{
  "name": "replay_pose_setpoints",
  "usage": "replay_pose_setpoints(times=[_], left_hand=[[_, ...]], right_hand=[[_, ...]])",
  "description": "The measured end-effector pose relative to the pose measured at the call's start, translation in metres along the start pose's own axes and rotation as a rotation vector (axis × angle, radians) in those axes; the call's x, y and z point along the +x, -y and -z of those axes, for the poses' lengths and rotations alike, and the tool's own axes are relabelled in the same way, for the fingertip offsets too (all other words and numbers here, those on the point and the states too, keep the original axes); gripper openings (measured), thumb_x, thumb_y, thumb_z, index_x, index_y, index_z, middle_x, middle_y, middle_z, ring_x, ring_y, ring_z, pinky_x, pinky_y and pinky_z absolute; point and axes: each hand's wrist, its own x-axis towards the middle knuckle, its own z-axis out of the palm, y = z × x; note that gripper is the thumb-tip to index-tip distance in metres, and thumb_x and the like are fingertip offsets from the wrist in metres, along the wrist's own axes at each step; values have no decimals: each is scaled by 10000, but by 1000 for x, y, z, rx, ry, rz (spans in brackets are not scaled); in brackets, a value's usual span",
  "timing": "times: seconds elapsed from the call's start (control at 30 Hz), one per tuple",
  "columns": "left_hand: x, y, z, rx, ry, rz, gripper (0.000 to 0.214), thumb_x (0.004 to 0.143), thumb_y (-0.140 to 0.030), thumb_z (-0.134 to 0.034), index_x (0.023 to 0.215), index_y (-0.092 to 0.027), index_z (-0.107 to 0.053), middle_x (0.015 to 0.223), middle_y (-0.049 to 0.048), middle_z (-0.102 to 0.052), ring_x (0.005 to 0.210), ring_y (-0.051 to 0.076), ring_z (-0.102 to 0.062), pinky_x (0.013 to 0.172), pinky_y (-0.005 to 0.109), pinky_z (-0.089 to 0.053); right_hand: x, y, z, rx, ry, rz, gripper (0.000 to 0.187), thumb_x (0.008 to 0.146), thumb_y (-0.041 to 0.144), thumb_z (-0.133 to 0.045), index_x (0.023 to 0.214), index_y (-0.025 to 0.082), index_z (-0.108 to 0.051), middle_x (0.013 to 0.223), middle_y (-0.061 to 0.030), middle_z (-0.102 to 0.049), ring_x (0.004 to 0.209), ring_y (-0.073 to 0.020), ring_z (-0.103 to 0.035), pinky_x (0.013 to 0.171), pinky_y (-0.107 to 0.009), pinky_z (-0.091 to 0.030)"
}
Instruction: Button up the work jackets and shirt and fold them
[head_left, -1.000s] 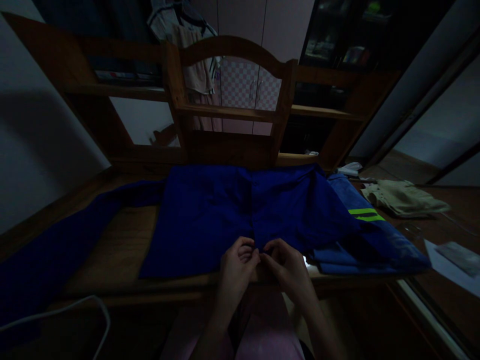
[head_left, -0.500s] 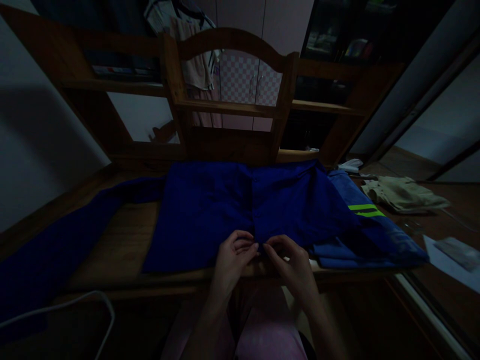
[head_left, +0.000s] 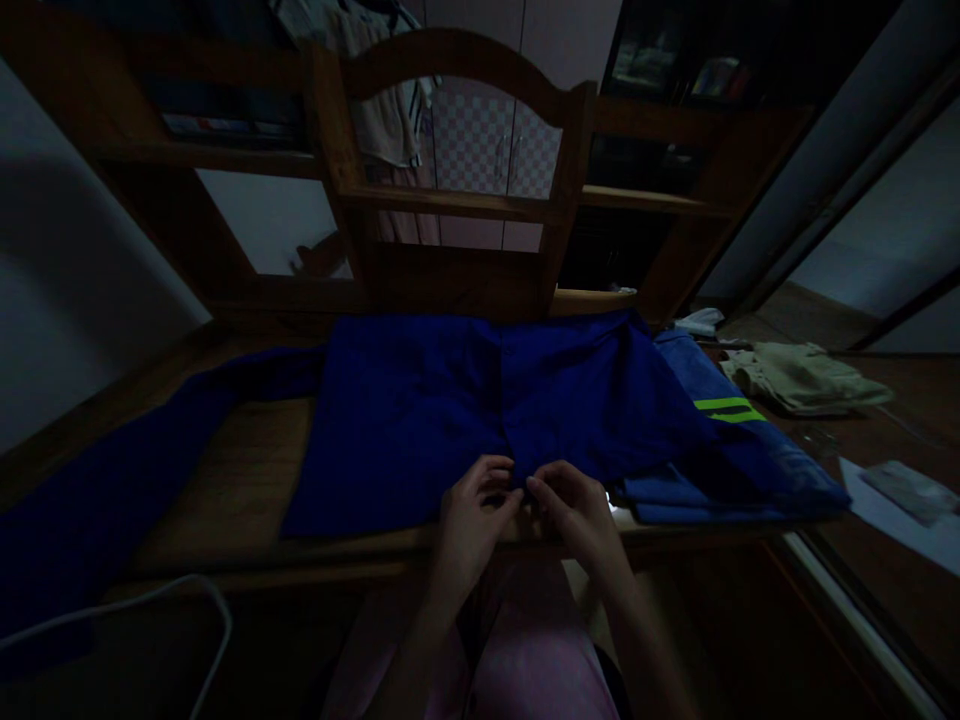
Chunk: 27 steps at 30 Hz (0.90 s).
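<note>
A dark blue long-sleeved shirt point(head_left: 405, 420) lies spread across the wooden desk point(head_left: 259, 470), its buttoned front strip running down the middle towards me. One sleeve stretches out to the left and hangs over the desk's front edge. At the near end of the button strip, my left hand point(head_left: 476, 515) has curled fingers and thumb on the shirt's edge. Just right of it, my right hand point(head_left: 581, 510) pinches the same edge between thumb and forefinger. The fingertips almost meet; the exact bit of cloth or button between them is too dark to make out.
Folded blue jeans-like cloth point(head_left: 675, 490) with a bright yellow-green stripe point(head_left: 727, 408) lies under the shirt's right side. Further right are a beige folded cloth point(head_left: 806, 378) and a white sheet point(head_left: 900, 510). A white cable point(head_left: 180, 585) loops at lower left; a wooden shelf frame point(head_left: 457, 200) rises behind.
My left hand's thumb and forefinger have parted a little and shifted slightly right. The right hand stays at the shirt's edge. The view has tilted slightly down.
</note>
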Motion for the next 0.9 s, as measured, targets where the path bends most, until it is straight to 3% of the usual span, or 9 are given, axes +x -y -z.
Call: replay_pose_setpoints(times=[0.2, 0.4, 0.6, 0.9], left_hand=[[-2, 4, -4, 125, -87, -36, 227, 768, -171, -593, 988, -222, -605, 873, 5, -688, 813, 137, -664, 683, 208, -506], [0, 12, -2, 36, -43, 2, 258, 770, -238, -636, 1023, -218, -588, 937, 27, -681, 900, 163, -656, 737, 242, -519], [-1, 9, -4, 190, -58, -72, 173, 826, -324, -594, 966, -226, -616, 922, 14, -675, 830, 157, -641, 728, 255, -490], [-5, 2, -4, 307, -48, -113, 91, 863, -289, -532, 853, -213, -582, 827, -4, -647, 783, 144, -616, 719, 253, -459]], right_hand=[[1, -1, 1, 54, 15, -28, 275, 805, 450, -630, 789, 177, -611, 642, -1, -594, 560, -131, -553, 497, -216, -401], [1, -1, 2, 75, 34, -37, 278, 819, 455, -619, 822, 177, -620, 641, 5, -573, 551, -121, -528, 493, -213, -390], [-3, 3, 14, 165, 69, 4, 240, 841, 417, -617, 863, 178, -620, 612, 30, -523, 559, -99, -482, 517, -199, -362], [-3, -5, 30, 326, 68, 29, 179, 867, 361, -598, 833, 186, -609, 660, 17, -556, 619, -110, -496, 581, -212, -361]])
